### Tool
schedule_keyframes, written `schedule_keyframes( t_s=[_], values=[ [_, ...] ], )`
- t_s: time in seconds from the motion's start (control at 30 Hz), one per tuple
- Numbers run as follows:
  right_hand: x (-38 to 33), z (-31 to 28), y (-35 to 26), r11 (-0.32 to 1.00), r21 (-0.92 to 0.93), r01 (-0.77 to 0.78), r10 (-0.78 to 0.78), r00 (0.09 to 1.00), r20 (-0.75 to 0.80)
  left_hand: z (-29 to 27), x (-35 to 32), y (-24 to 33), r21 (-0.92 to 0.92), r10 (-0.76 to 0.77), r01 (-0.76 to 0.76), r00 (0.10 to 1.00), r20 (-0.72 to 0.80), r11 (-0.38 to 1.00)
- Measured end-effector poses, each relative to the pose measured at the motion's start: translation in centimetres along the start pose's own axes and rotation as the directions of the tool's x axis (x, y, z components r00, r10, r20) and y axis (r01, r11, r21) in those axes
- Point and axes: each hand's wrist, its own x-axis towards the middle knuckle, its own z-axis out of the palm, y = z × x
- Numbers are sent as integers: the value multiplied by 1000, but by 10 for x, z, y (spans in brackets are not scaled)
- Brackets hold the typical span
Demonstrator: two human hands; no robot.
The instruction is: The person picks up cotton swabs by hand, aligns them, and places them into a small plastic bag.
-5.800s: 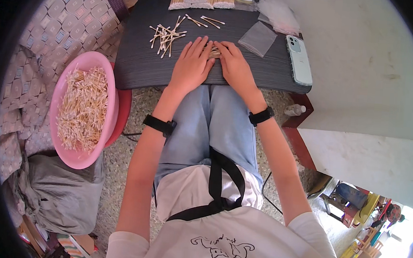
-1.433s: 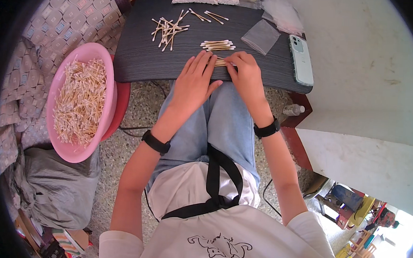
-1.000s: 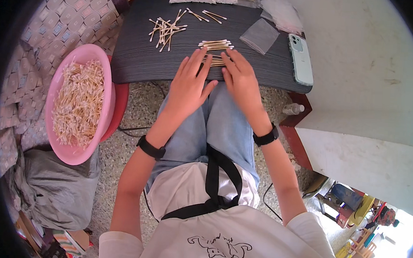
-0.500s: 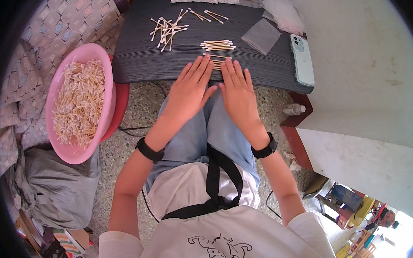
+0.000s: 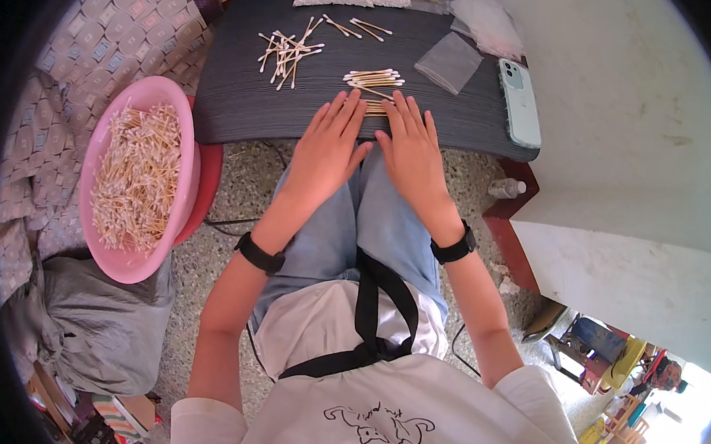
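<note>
Left hand and right hand: flat, fingers extended, clamped on nothing; contact beneath fingertips unclear. Cotton swabs: likely light, stiff-stemmed, soft-tipped, prone to roll; best held mid-stem. They lie between the fingertips, ends hidden. Small swab pile just beyond.

We see cotton swabs with matt, wood-like sticks and fuzzy white tips, and a dark counter with a streaked, wood-grain finish. To us the basin looks smooth, satiny plastic, the small bag thin, see-through film.
</note>
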Motion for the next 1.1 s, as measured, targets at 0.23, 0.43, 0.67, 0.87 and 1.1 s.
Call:
schedule_keyframes(
  t_s=[0.23, 0.43, 0.67, 0.87, 1.1],
  values=[
    [12, 3, 8, 986, 165, 34, -15, 993, -116, 0, 8, -5, -282, -120, 83, 986, -117, 956],
    [35, 14, 16, 976, 199, 93, -63, 986, -153, 9, 23, -20, -207, -127, 93, 980, -154, 974],
    [40, 26, 17, 985, -52, 164, -170, 975, -144, 15, 27, -20, 148, 4, 3, 999, -53, 989],
    [42, 17, 17, 986, 71, 148, -138, 982, -131, 12, 27, -21, 131, -4, 9, 999, -39, 991],
    [36, 20, 23, 991, 41, 127, -116, 973, -199, 12, 26, -20, 104, 34, -28, 998, -57, 994]
  ],
)
